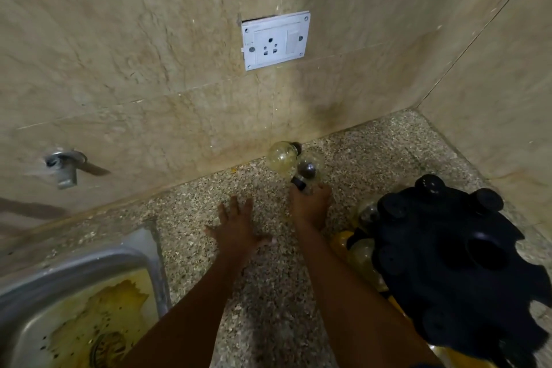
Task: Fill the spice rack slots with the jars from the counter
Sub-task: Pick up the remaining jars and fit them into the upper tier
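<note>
A person's two bare forearms reach forward over a speckled stone bench [268, 293] that meets a beige marble wall [134, 54]. The right hand [310, 206] lies at the far end of its reach, and its grip closes around the dark cap end of a clear round jar [310, 166] that lies on its side on the bench; the fingertips curl over the cap, so the jar's glass body sticks out beyond the grip, toward the wall. Touching that jar, just beyond and to the left of the grip, lies a second clear jar [280, 155], yellowish inside, with its dark cap pointing at the wall. The left hand [236, 228] rests palm down on the bench, to the left of the right grip and slightly nearer the person; its grip is released, fingers spread flat, holding nothing. To the right of the right grip stands the black spice rack [454, 251], seen from above, with round slots around its top; some slots show dark jar caps, and yellowish jars show beneath its left edge. Left of the left hand and nearer the person, a steel sink [30, 293] is set into the bench, its basin stained yellow. On the wall beyond both hands hangs a white socket plate [276, 40], and further left a metal tap fitting [65, 166].
</note>
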